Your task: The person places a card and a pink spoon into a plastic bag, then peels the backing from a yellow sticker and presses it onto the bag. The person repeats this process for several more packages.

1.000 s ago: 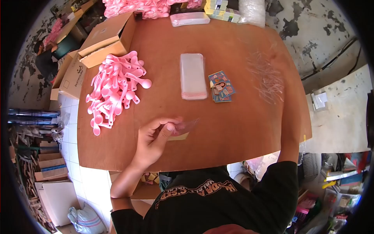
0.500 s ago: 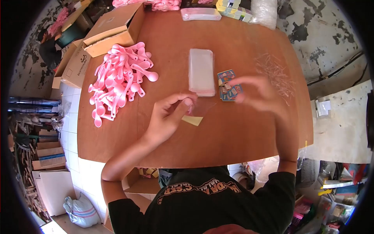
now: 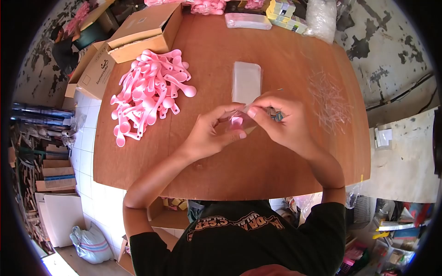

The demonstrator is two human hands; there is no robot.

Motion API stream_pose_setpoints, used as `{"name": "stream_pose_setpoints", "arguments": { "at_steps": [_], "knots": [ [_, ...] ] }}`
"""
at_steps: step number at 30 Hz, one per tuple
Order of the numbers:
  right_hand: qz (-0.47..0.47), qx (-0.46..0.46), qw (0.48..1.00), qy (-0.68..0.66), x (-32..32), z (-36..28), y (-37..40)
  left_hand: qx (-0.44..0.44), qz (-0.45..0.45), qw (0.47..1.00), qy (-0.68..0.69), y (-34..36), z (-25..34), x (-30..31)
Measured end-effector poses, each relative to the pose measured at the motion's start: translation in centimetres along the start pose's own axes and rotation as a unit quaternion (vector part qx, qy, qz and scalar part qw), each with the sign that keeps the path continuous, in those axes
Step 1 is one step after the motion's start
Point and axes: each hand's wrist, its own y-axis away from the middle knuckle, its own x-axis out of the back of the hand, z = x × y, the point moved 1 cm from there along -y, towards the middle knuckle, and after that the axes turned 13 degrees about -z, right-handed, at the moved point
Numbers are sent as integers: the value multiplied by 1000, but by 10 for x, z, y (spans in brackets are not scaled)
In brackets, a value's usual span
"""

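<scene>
Over the middle of the table, my left hand (image 3: 212,131) is closed around a clear plastic bag (image 3: 245,115). Inside the bag shows part of a pink spoon (image 3: 236,121), with a pale yellow card edge (image 3: 250,130) beside it. My right hand (image 3: 282,120) pinches the bag's upper edge between thumb and fingers. Just beyond the hands lies a stack of clear plastic bags (image 3: 247,82). Printed cards (image 3: 277,114) are mostly hidden behind my right hand. A heap of pink spoons (image 3: 149,89) lies to the left.
Thin clear strips (image 3: 329,101) are scattered at the right of the wooden table (image 3: 221,179). A cardboard box (image 3: 145,32) stands at the back left, near another person (image 3: 64,53). A plastic-wrapped roll (image 3: 321,20) and yellow bundles (image 3: 285,16) sit along the far edge.
My right hand has come left from over the printed cards and now grips the bag. My left hand has shifted its hold on the bag. The whole view has moved slightly.
</scene>
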Motion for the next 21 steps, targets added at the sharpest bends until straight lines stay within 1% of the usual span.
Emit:
{"name": "stream_pose_setpoints", "arguments": {
  "at_steps": [1, 2, 4, 5, 7, 8, 10, 11, 13, 16, 17, 19, 21],
  "knots": [
    [9, -65, 996, -52, 1, 1, 1, -20, -11, 998, -51, 0, -2, 0],
    [8, -66, 996, -52, 3, 3, 3, -19, -11, 999, -50, 0, -2, -1],
    [-17, -58, 994, -96, 4, 9, 6, 24, 13, 999, 17, 1, -3, -3],
    [-18, -58, 993, -97, 3, 12, 9, 25, 14, 999, 17, 3, -2, -3],
    [-57, -76, 971, -219, 0, 20, 14, 56, 17, 997, 42, 4, 0, -2],
    [-59, -75, 971, -219, -2, 22, 16, 55, 18, 997, 42, 4, 0, -2],
    [-91, -115, 963, -227, -5, 27, 20, 35, 10, 996, 77, 4, -3, -3],
    [-90, -115, 963, -227, -8, 31, 22, 35, 10, 996, 76, 4, -3, -4],
    [-69, -130, 941, -305, -13, 36, 24, 13, 3, 995, 102, 2, -3, -6],
    [-69, -156, 938, -302, -11, 31, 24, 14, 20, 995, 98, 5, -3, -4],
    [-70, -155, 938, -302, -11, 31, 25, 13, 21, 995, 97, 6, -3, -2],
    [-58, -158, 945, -279, -12, 30, 25, 51, 40, 992, 112, 8, -4, 2],
    [-43, -150, 947, -281, -14, 29, 26, 46, 56, 992, 100, 8, -3, 1]
  ]
}}
